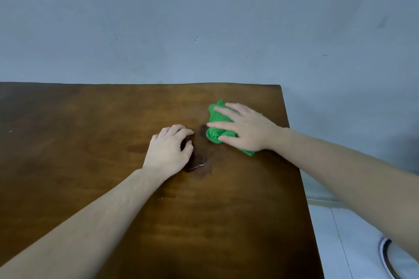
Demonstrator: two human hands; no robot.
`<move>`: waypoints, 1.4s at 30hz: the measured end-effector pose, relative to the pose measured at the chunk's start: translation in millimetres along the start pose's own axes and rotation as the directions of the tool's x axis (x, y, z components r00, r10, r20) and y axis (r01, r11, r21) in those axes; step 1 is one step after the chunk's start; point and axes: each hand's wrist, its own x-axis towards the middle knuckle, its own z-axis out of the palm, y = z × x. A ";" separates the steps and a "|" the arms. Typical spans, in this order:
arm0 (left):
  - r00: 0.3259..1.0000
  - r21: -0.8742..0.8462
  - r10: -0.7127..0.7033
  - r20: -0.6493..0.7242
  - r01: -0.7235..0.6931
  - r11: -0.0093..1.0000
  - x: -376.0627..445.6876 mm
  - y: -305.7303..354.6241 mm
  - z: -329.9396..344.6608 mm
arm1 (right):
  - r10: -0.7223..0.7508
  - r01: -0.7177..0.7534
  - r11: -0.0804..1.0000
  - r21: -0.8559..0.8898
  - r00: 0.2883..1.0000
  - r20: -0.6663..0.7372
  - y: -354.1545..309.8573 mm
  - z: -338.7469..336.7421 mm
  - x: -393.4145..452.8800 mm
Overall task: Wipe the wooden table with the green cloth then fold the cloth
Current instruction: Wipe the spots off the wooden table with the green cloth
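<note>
A bunched green cloth [215, 130] lies on the wooden table [90, 133], right of its middle. My right hand [244, 127] presses flat on top of the cloth, fingers spread and pointing left. My left hand [169, 148] rests on the table just left of the cloth, fingers curled down, with nothing held. A dark chipped patch [198, 164] in the table surface shows beside and partly under my left hand.
The table's far edge meets a blue-grey wall [204, 18]. Its right edge [297, 165] drops to a light tiled floor [353, 244]. A dark round object [385, 256] sits on the floor at lower right.
</note>
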 end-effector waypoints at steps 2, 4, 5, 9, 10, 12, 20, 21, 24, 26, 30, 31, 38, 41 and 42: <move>1.000 0.015 0.019 0.006 -0.019 1.000 7.2 -1.0 0.2 | 0.201 -0.201 0.979 -0.022 0.980 -0.018 24.7 0.1 12.5; 0.999 0.017 0.046 -0.007 -0.045 0.999 10.9 -3.6 1.4 | 0.380 -0.380 0.925 -0.009 0.925 -0.024 41.8 1.5 31.2; 0.998 0.006 0.052 -0.020 -0.052 0.999 11.4 -5.2 2.1 | 0.423 -0.424 0.906 -0.008 0.905 -0.032 46.7 3.1 42.4; 0.998 -0.034 0.034 -0.051 -0.035 0.999 11.2 -9.1 5.7 | 0.329 -0.327 0.942 0.079 0.944 -0.021 46.3 5.3 93.4; 0.998 -0.032 0.031 -0.052 -0.033 0.999 11.5 -8.9 6.3 | 0.275 -0.273 0.955 0.115 0.961 -0.004 44.6 4.2 106.8; 0.998 -0.029 0.030 -0.053 -0.032 0.999 11.6 -8.5 6.9 | 0.185 -0.187 0.966 0.177 0.982 0.029 40.0 2.4 132.1; 0.998 -0.029 0.033 -0.047 -0.034 0.999 13.0 -14.4 6.9 | 0.060 -0.065 0.971 0.228 0.998 0.027 44.1 -0.3 161.7; 0.998 -0.031 0.032 -0.049 -0.034 0.999 13.0 -14.7 6.8 | 0.089 -0.093 0.965 0.244 0.996 0.028 51.5 -0.8 155.2; 0.998 -0.043 0.030 -0.049 -0.032 0.999 12.5 -15.7 7.9 | 0.181 -0.178 0.947 0.268 0.983 0.013 79.0 1.1 122.0; 0.997 -0.046 0.037 -0.060 -0.040 0.998 12.4 -15.4 8.5 | 0.236 -0.230 0.937 0.264 0.972 0.010 98.0 1.6 94.7; 0.997 -0.043 0.043 -0.060 -0.045 0.998 12.8 -12.0 8.5 | 0.368 -0.357 0.896 0.265 0.930 0.006 125.4 1.9 44.8; 0.997 -0.042 0.042 -0.059 -0.045 0.998 12.6 -11.6 8.1 | 0.402 -0.389 0.882 0.265 0.916 0.005 128.4 2.5 34.5; 0.998 -0.036 0.040 -0.050 -0.042 0.998 13.0 -9.8 6.0 | 0.552 -0.532 0.785 0.317 0.833 0.029 86.4 9.7 -17.2; 0.998 -0.044 0.044 -0.051 -0.047 0.998 11.8 -10.8 6.0 | 0.578 -0.562 0.779 0.278 0.815 0.030 43.7 9.5 -44.5; 0.997 -0.046 0.048 -0.053 -0.051 0.998 12.0 -10.7 6.4 | 0.582 -0.567 0.781 0.261 0.813 0.025 34.0 9.5 -52.0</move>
